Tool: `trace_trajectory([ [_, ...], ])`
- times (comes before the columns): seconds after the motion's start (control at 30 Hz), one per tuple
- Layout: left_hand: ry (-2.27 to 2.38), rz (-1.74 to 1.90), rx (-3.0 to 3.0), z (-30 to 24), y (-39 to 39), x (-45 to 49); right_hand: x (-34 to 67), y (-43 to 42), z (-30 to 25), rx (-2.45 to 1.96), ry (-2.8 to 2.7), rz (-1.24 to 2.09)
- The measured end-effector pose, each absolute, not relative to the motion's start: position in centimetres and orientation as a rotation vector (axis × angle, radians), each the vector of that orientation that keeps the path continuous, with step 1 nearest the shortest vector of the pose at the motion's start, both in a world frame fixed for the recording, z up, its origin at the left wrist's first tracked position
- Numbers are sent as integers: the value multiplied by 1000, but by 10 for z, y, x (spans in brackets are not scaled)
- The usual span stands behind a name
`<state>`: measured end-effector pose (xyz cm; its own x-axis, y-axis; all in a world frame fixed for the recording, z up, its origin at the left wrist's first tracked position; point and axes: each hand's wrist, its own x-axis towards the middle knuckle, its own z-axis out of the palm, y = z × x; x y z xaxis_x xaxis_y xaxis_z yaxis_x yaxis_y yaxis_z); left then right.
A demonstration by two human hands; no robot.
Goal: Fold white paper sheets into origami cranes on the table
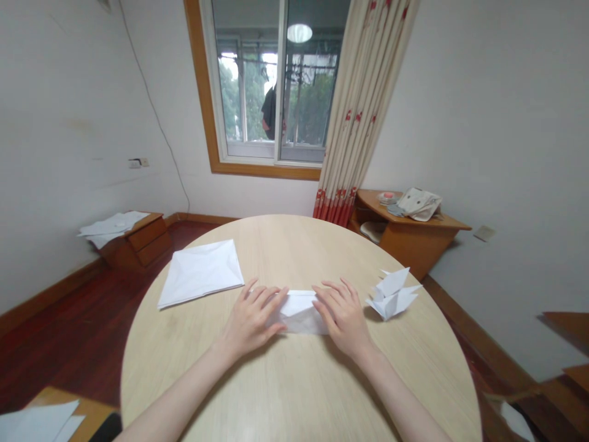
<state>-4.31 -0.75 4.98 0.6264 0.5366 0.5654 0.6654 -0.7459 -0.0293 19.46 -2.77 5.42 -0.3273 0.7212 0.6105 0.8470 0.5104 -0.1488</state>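
A white sheet of paper point(302, 319), partly folded, lies on the round table in front of me. A narrow folded strip runs along its far edge. My left hand point(254, 312) holds the left end, thumb at the near edge and fingers toward the far edge. On the right end, my right hand point(343, 312) grips the paper with thumb and fingers bent over it. Both hands cover the sheet's ends, so those parts are hidden. Right of my right hand stand folded paper figures point(392, 294) with pointed tips, close together.
A stack of white paper point(202, 273) lies at the left of the round table point(294, 393). Beyond the table, a corner desk point(414, 236) bears a light bag point(418, 204). Papers point(113, 224) top a low cabinet point(147, 236) at left. A curtain point(359, 116) hangs beside the window.
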Motion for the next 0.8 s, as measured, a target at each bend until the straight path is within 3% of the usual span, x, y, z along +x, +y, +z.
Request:
trace_trajectory([
  [0.3,-929,-925,-2569,67,-24,-41,199,-35,67,-1007,-2027,-90],
  [0.8,-939,-889,-2857,73,-30,-50,203,-41,82,-1145,-1829,585],
])
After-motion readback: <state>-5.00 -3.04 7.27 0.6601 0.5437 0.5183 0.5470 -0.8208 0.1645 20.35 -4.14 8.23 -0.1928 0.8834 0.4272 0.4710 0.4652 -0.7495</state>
